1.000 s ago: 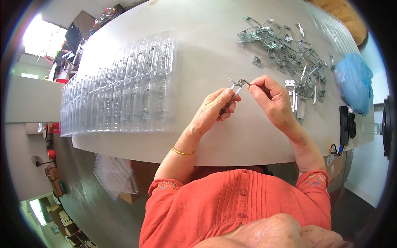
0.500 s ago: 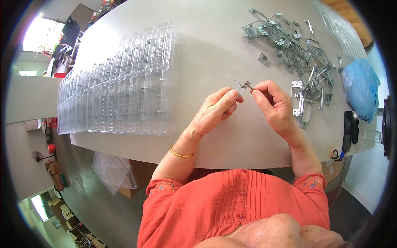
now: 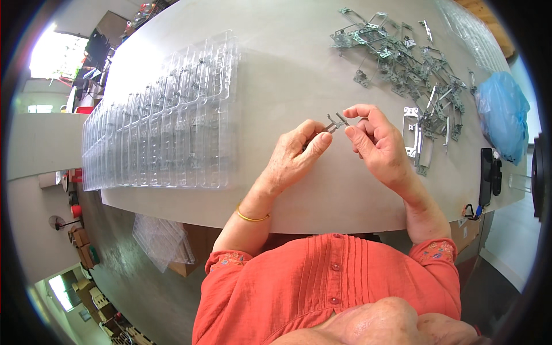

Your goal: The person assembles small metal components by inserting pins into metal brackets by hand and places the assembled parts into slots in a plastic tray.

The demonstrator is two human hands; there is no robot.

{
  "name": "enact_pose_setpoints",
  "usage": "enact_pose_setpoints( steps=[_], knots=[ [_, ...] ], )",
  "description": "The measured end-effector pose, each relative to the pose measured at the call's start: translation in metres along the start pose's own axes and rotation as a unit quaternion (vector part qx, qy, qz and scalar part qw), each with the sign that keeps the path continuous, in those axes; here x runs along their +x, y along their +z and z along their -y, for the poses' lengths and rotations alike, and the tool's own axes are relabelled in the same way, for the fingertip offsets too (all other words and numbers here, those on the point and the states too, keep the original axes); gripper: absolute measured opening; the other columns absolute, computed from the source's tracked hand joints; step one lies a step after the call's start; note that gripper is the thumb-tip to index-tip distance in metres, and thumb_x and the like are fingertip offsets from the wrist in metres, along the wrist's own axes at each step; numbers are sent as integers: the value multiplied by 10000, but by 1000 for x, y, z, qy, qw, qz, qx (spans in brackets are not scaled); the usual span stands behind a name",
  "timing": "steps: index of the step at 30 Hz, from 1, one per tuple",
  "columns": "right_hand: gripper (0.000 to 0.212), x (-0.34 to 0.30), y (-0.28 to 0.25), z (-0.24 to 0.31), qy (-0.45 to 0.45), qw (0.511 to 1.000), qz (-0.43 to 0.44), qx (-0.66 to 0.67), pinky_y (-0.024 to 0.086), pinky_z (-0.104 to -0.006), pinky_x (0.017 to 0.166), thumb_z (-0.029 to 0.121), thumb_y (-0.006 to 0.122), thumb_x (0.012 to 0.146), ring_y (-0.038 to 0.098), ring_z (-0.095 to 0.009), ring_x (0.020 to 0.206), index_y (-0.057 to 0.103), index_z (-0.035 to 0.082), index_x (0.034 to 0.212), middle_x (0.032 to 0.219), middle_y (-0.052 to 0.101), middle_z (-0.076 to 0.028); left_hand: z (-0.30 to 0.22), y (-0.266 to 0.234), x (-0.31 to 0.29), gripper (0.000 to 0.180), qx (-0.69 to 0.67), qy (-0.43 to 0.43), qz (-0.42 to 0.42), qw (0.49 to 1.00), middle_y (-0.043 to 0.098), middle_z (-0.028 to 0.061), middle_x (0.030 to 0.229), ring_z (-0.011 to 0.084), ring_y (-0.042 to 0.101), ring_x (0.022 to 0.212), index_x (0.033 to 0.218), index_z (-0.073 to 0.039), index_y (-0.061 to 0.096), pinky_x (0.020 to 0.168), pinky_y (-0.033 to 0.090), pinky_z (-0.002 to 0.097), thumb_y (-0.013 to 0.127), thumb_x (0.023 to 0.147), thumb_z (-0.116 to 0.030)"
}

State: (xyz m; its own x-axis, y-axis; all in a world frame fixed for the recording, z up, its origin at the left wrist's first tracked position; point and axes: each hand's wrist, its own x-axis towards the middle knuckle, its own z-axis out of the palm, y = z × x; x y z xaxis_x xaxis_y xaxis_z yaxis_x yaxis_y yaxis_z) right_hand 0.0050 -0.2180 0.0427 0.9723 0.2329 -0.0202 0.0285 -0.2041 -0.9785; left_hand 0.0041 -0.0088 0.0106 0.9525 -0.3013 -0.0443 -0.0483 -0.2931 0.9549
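A pale grey table (image 3: 299,75) with a curved near edge fills the middle of the view, with a grey floor below it at the left and a bright window far off at the upper left. Nearest the camera is the person's orange blouse (image 3: 328,287), buttoned down the front, with short sleeves. From it both bare forearms reach up over the table edge; the left wrist carries a thin gold bangle (image 3: 251,217).

The left hand (image 3: 294,156) and the right hand (image 3: 376,144) meet just above the tabletop, near its middle. Between them is a small metal clip (image 3: 335,122), grey and thin. The left thumb and forefinger are pinched together on its lower left end; the right forefinger and thumb close on its upper right end, so both hands grip the one piece, held clear of the table.

Just right of the right hand a flat metal bracket (image 3: 410,131) with holes lies on the table, touching the near end of a loose pile of metal parts (image 3: 402,57) that runs up toward the far edge. Left of the hands, well apart from them, lie rows of clear plastic trays (image 3: 167,126), overlapping side by side out to the table's left end.

At the right edge lie a dark phone (image 3: 486,175) and, beyond it, a crumpled blue bag (image 3: 500,112). More clear trays (image 3: 164,238) sit under the table at the lower left.
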Motion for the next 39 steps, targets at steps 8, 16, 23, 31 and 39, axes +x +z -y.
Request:
enact_pose_setpoints(
  steps=[8,16,23,31,39],
  knots=[
    [208,7,-7,-10,79,985,82,128,446,-222,592,199,591,1032,540,-48,677,624,37,1158,759,595,30,1,3,-1,344,18,39,-11,999,572,79,705,135,515,621,1024,10,638,583,446,302,670,972,-328],
    [123,6,-4,-14,-31,994,-37,99,427,-184,635,172,605,1022,522,-19,749,659,92,1098,909,627,34,-4,5,-5,313,137,95,53,985,592,25,749,117,518,652,1061,5,646,612,451,289,641,988,-299],
    [130,7,-10,-8,37,990,-14,134,369,-191,514,166,560,1043,452,-19,595,628,57,1064,738,534,51,-11,-5,-2,459,-248,-99,52,962,453,-37,664,55,340,567,1031,12,654,516,262,227,471,1043,-409],
    [136,5,-3,-4,63,995,35,65,389,-211,564,185,602,1022,458,-26,621,631,56,989,730,540,67,-10,-6,-2,482,-245,-101,38,964,435,-53,656,43,309,555,1027,7,660,511,227,218,455,1047,-429],
    [147,5,-3,-8,43,998,15,36,392,-218,558,194,611,1019,459,-27,621,623,55,971,724,537,61,-10,-6,-3,465,-179,-74,26,981,432,-57,672,45,323,582,1021,9,668,534,252,223,484,1036,-418]
  ],
)
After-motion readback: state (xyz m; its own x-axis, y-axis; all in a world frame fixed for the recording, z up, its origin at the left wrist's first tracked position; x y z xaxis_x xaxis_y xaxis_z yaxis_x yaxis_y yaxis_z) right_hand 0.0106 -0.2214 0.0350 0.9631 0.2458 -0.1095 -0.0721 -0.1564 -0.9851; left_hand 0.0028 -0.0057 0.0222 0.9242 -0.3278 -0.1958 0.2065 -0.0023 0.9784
